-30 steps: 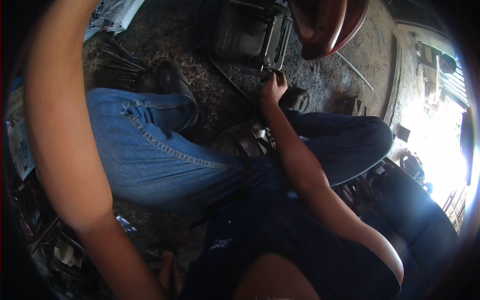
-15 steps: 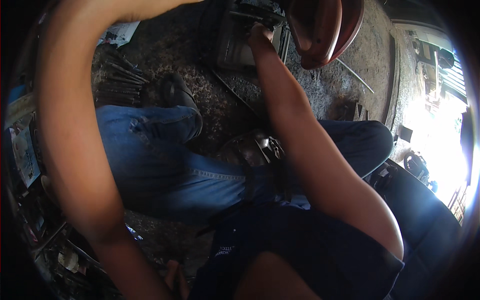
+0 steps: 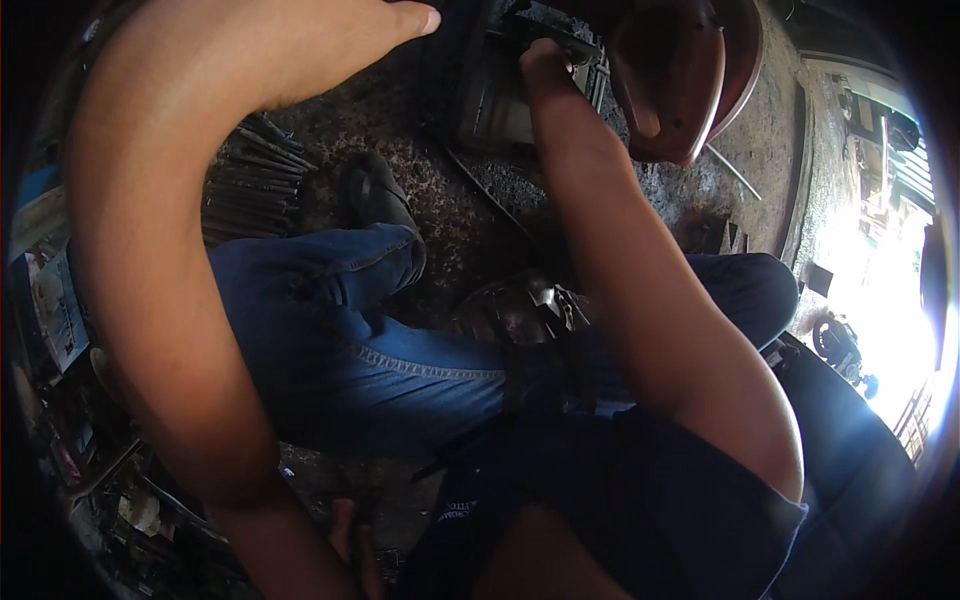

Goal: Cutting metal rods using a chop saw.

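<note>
My left arm curves up the left side, and my left hand point(image 3: 385, 25) is at the top edge. Its thumb points right; the other fingers lie outside the picture. My right arm reaches forward to a dark, grimy metal case point(image 3: 497, 115) with a raised rim on the ground. Over the case's far part, my right hand point(image 3: 549, 62) is closed, knuckles up. Whatever it grips is hidden beneath it. Just right of that hand is a glossy reddish-brown curved shell point(image 3: 668, 95), partly cut off by the top edge.
Dark rods point(image 3: 258, 170) lie in a pile at the left, near a shoe point(image 3: 375, 195). A thin light rod point(image 3: 733, 172) rests right of the shell. Shiny metal parts point(image 3: 525, 305) sit between my legs in blue jeans point(image 3: 340, 370). Bright daylight enters at the right, beside a wheel point(image 3: 835, 340).
The whole view has shifted, so the ground things sit slightly lower and farther right. My left thumb now shows at the top edge. My right hand stays at the metal case.
</note>
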Motion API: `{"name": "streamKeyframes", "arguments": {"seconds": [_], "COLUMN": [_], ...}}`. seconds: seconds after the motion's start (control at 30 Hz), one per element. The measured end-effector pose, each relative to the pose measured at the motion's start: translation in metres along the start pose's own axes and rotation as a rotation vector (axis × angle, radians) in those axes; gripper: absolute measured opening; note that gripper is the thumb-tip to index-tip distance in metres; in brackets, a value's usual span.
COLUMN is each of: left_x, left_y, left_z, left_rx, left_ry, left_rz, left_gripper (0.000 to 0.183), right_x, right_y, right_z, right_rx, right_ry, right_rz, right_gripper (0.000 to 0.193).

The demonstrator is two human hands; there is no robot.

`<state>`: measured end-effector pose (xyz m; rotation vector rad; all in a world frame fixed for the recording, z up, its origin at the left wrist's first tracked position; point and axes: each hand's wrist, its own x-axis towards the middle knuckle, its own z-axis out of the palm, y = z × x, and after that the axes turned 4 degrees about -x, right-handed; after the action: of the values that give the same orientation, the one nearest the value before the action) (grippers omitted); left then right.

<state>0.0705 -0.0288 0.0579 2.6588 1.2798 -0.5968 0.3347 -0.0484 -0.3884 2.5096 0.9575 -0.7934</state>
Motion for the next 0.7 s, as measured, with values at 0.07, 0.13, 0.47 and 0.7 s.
{"name": "streamKeyframes", "arguments": {"seconds": [0.07, 0.13, 0.47, 0.7], "left_x": [0.005, 0.007, 0.002, -0.002], "left_y": [-0.004, -0.004, 0.01, 0.001], "left_z": [-0.001, -0.001, -0.001, 0.003], "left_rx": [0.001, 0.001, 0.0, 0.007], "left_ry": [0.007, 0.013, 0.026, 0.027], "left_rz": [0.006, 0.017, 0.044, 0.024], "left_gripper": [0.06, 0.06, 0.06, 0.06], "right_x": [0.0, 0.002, 0.021, -0.034], "right_y": [0.004, 0.014, 0.01, -0.011], "right_z": [-0.003, -0.004, 0.004, 0.024], "right_rx": [0.102, 0.159, 0.153, 1.151], "right_ry": [0.029, 0.082, 0.206, 0.774], "right_rz": [0.044, 0.049, 0.13, 0.326], "right_gripper": [0.035, 0.036, 0.041, 0.038]}}
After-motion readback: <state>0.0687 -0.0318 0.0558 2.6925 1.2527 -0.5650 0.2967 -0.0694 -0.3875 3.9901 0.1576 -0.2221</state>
